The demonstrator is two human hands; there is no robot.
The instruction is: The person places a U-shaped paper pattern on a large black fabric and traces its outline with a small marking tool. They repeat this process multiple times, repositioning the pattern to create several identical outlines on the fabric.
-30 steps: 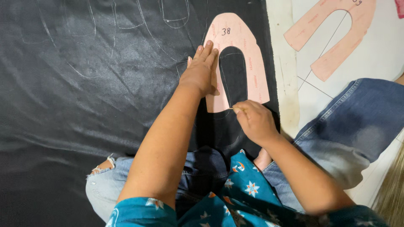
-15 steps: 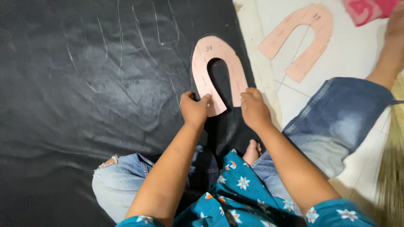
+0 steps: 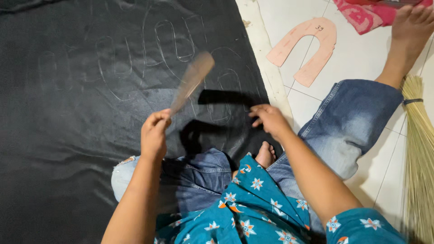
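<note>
I count two pink horseshoe-shaped templates, one in my left hand (image 3: 154, 132) and one on the tiled floor (image 3: 305, 46), one black sheet (image 3: 77, 90), one broom (image 3: 418, 149) and one red cloth (image 3: 367, 14).

No packages, labels, signs, screens — none.

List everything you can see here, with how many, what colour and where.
sheet: one, black, spread on the floor at left, traced outlines on it
template: one, pink, blurred, lifted above the sheet in the left hand
second template: one, pink, flat on the tiles, upper right
cloth: one, pink-red, top right
broom: one, straw, right edge
tiles: white, right side
left hand: gripping the template
right hand: over the sheet
</note>
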